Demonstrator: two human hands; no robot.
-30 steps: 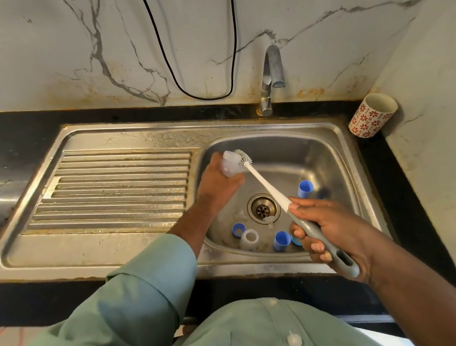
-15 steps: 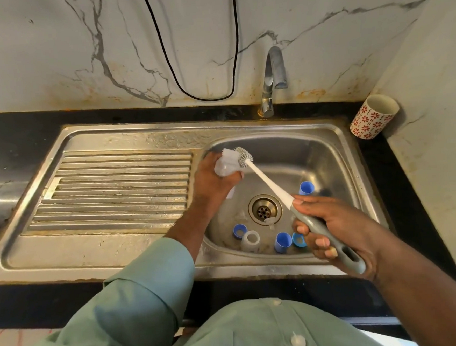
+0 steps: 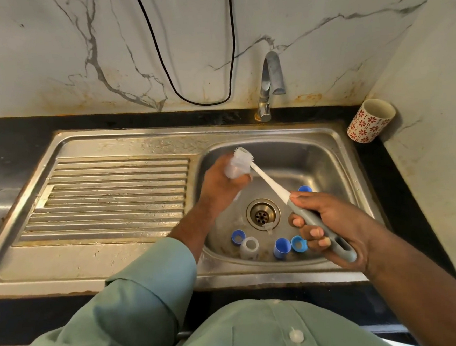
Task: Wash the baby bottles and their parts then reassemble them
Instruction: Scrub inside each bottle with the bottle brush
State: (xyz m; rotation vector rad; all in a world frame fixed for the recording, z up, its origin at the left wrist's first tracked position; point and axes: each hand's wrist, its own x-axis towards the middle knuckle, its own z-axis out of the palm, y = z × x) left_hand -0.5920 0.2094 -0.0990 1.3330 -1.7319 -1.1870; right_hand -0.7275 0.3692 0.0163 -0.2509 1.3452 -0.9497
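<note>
Clear bottle (image 3: 234, 169) tilted over basin, white brush (image 3: 269, 182) at its mouth — blue caps (image 3: 282, 247) below

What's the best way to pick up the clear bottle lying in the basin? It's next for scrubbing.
Take the bottle around its round body, coming from above. It lies on its side near the basin's front wall, open mouth facing up toward the camera, so its curved sides are exposed. The left hand, nearer it, still holds another piece.

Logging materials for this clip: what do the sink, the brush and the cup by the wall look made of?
Sink: brushed stainless steel, judging by its dull grey reflections and pressed drainboard ribs. Brush: likely plastic, with a matte white neck and grey handle; its white bristles look soft, perhaps silicone. Cup: probably glazed ceramic, with a printed red flower pattern.
</note>
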